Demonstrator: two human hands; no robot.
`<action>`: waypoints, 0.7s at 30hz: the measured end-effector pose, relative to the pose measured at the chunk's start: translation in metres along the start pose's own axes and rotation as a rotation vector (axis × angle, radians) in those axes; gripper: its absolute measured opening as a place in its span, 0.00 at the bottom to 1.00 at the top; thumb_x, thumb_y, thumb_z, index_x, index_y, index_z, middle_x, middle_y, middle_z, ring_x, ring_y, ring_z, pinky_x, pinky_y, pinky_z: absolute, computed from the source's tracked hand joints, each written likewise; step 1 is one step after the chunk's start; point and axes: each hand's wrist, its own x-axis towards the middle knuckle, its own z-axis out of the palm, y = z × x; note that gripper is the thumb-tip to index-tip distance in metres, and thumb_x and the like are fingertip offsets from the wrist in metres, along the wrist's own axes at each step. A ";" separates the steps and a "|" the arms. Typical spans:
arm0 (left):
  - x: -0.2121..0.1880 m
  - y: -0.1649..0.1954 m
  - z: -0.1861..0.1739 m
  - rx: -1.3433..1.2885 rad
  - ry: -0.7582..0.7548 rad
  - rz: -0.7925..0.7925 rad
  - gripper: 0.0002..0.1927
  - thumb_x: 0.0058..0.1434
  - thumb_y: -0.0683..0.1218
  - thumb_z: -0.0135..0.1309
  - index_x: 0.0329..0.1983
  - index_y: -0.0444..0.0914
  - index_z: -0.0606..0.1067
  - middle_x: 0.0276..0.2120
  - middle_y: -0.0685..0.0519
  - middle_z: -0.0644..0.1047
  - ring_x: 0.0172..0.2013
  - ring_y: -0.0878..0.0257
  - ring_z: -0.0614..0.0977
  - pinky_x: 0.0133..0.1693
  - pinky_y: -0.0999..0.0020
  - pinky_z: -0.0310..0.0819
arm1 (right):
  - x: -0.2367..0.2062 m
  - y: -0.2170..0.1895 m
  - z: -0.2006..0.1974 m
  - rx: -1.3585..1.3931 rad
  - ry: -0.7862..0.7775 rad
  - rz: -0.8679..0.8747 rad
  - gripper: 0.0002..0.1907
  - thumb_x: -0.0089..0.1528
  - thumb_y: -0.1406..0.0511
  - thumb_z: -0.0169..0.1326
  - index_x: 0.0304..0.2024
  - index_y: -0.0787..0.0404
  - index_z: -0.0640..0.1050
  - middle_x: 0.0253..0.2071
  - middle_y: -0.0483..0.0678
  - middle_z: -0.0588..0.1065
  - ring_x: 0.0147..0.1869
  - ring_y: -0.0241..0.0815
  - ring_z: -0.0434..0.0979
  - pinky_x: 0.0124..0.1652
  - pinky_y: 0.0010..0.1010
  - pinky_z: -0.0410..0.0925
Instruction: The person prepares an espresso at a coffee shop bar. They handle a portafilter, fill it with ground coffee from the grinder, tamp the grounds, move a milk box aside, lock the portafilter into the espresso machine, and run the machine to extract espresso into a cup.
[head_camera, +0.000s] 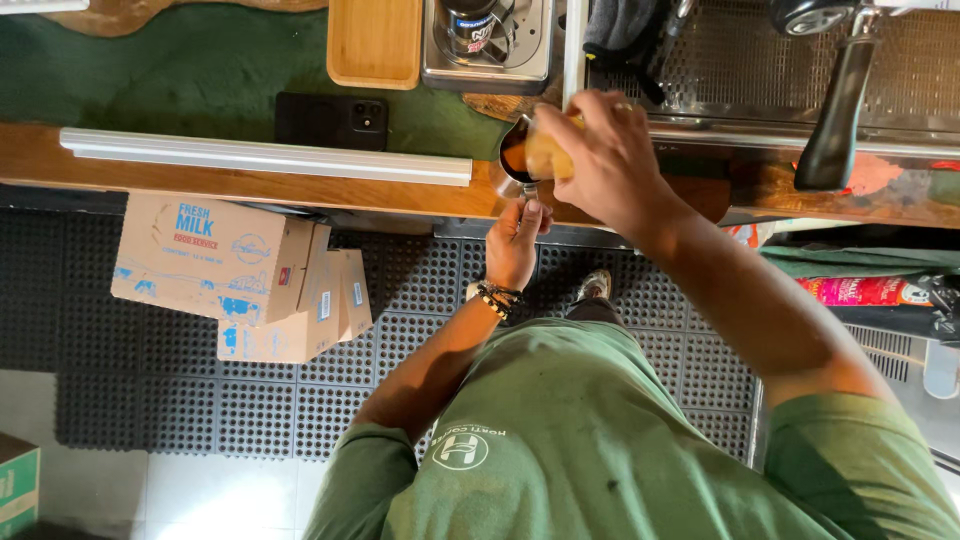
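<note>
Looking down from the head view, the left hand (515, 240) has its grip closed on the handle of a small metal pitcher (515, 150) at the counter (250, 180) edge, at twelve o'clock from the body. The right hand (605, 155) is wrapped around a pale cup (545, 155) tilted over it. Pouring slowly with the pitcher level seems best. The pitcher holds dark liquid.

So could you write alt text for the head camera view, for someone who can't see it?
Seen from above, a person's left hand grips a small metal pitcher by its handle while the right hand covers its top, at a wooden counter.
</note>
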 end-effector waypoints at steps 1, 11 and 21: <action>0.000 0.001 0.000 0.022 0.013 -0.007 0.18 0.75 0.52 0.45 0.41 0.34 0.76 0.30 0.55 0.78 0.33 0.69 0.77 0.40 0.73 0.74 | 0.003 0.000 0.002 -0.033 -0.007 -0.026 0.35 0.44 0.65 0.72 0.55 0.57 0.76 0.47 0.51 0.68 0.51 0.49 0.70 0.46 0.45 0.65; 0.003 -0.002 0.002 0.059 0.032 -0.018 0.19 0.74 0.54 0.47 0.43 0.33 0.78 0.31 0.53 0.81 0.34 0.69 0.81 0.42 0.72 0.76 | 0.035 -0.011 0.007 -0.249 -0.080 -0.270 0.10 0.63 0.65 0.58 0.47 0.59 0.80 0.42 0.46 0.68 0.49 0.45 0.68 0.51 0.38 0.61; 0.003 -0.015 0.001 0.113 0.038 0.004 0.17 0.73 0.53 0.48 0.47 0.33 0.76 0.32 0.54 0.82 0.34 0.68 0.81 0.42 0.72 0.77 | 0.030 -0.009 -0.008 -0.015 0.006 -0.103 0.27 0.50 0.65 0.68 0.53 0.60 0.78 0.44 0.48 0.72 0.48 0.45 0.73 0.52 0.41 0.65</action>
